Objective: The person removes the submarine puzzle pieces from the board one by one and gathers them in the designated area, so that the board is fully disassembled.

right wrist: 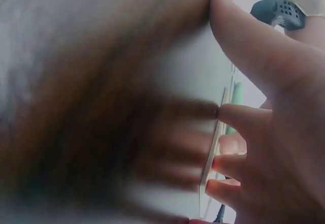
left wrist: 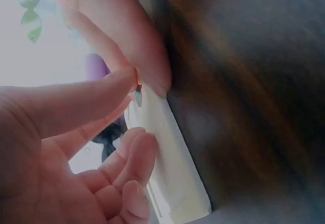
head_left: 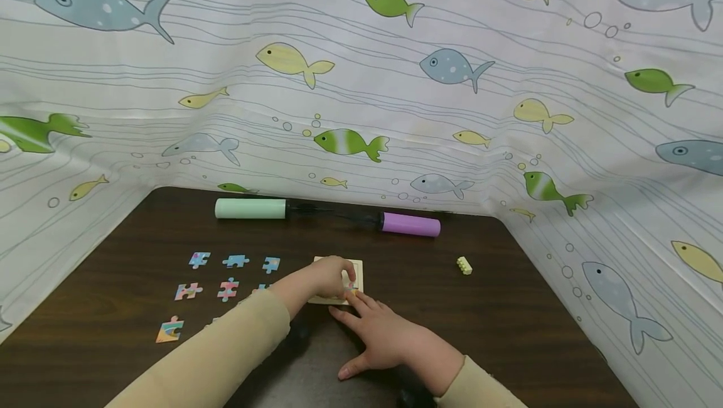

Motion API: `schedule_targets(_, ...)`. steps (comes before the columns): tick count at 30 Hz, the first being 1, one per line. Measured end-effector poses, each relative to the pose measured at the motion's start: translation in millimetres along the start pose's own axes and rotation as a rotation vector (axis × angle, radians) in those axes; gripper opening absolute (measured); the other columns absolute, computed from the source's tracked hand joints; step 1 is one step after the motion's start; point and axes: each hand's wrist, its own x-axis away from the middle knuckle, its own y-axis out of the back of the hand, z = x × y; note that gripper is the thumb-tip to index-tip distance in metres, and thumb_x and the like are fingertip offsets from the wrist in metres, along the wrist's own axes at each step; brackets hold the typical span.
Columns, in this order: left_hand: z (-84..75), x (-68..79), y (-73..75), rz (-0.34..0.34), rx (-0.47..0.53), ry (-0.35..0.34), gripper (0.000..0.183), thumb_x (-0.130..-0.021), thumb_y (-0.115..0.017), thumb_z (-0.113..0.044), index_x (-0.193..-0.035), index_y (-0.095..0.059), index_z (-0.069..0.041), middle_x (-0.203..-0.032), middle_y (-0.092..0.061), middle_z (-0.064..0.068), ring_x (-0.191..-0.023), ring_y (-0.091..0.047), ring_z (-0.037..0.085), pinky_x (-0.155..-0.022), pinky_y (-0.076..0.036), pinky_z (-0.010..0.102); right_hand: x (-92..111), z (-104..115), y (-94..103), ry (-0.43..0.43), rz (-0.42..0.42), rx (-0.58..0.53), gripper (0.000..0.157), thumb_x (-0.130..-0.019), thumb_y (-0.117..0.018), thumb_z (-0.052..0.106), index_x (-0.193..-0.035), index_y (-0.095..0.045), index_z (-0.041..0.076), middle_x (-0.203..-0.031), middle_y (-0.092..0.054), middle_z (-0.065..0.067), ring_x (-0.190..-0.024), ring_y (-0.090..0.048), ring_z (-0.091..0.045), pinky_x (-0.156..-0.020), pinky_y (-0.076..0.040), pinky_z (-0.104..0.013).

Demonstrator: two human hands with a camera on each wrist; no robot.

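Note:
A pale, shallow square tray (head_left: pixel 359 268) lies on the dark table, partly hidden by both hands. My left hand (head_left: pixel 327 276) reaches over it from the left, thumb and finger pinching a small puzzle piece (left wrist: pixel 138 98) low at the tray's right side. Most of that piece is covered by fingers. Its other fingers curl loosely above the tray in the left wrist view. My right hand (head_left: pixel 386 336) is spread out, with fingertips touching the tray's near edge and the thumb out on the tabletop. In the right wrist view its fingers (right wrist: pixel 233 165) meet the tray's thin edge.
Left of the tray, puzzle pieces (head_left: pixel 228 290) lie spaced in rows, some hidden by the left sleeve. Behind is a rod with a green grip (head_left: pixel 251 208) and a purple grip (head_left: pixel 411 225). A pale yellow toy brick (head_left: pixel 464 265) sits right. A fish-print curtain (head_left: pixel 361 81) borders the table.

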Motion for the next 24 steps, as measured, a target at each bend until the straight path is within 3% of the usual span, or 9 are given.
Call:
schedule_targets(10,1.5,-1.1,-4.9,-0.034,-0.055,-0.038,0.031,-0.073,-0.081,-0.003,-0.092,-0.062,-0.018,-0.105,-0.057,0.007,-0.079,-0.05,0.022,-0.063,-0.041,0.033,3.4,-10.0,0.9,0.049,-0.037,-0.081,0.082,-0.086,-0.064,0.064,-0.155,-0.033,0.03,-0.163,-0.014,-0.006,-0.146,-0.019,-0.027,-0.107,-0.033,-0.053)
schedule_targets(15,1.8,-1.9,-8.3,-0.037,-0.045,-0.019,0.029,-0.074,-0.08,-0.003,-0.091,-0.062,-0.017,-0.104,-0.057,0.007,-0.076,-0.05,0.022,-0.059,-0.041,0.032,11.2,-18.7,3.5,0.017,-0.005,-0.21,0.082,-0.086,-0.063,0.064,-0.155,-0.031,0.033,-0.163,-0.014,0.002,-0.144,-0.026,-0.021,-0.108,-0.034,-0.046)
schedule_targets(24,2.2,-2.4,-7.5,-0.041,0.014,0.029,0.03,-0.075,-0.077,0.003,-0.093,-0.061,-0.015,-0.092,-0.055,0.005,-0.061,-0.046,0.018,-0.05,-0.036,0.028,27.6,-26.4,6.8,0.014,0.041,-0.224,0.083,-0.088,-0.058,0.065,-0.156,-0.029,0.027,-0.161,-0.023,-0.002,-0.143,-0.028,-0.024,-0.107,-0.034,-0.049)
